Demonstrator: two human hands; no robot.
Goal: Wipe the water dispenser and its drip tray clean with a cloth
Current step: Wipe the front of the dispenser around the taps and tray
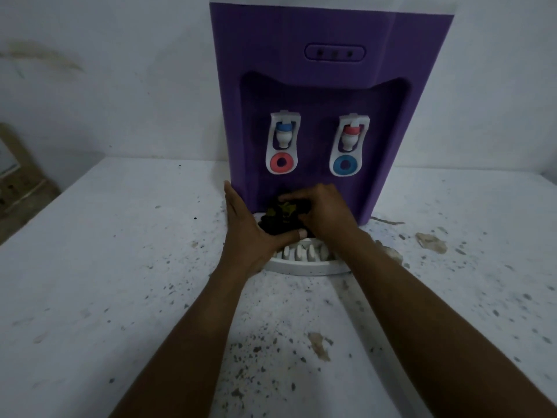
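While the dark cloth sits bunched at the back of the drip tray, against the water dispenser by the table's far edge, the right hand curls its fingers over it. The bare slats lie nearward. The left hand, fingers straight, flanks the dispenser's left corner. No writing is legible.

Left grip, right grip bare; forearms bare to frame edge; thumbnail short.
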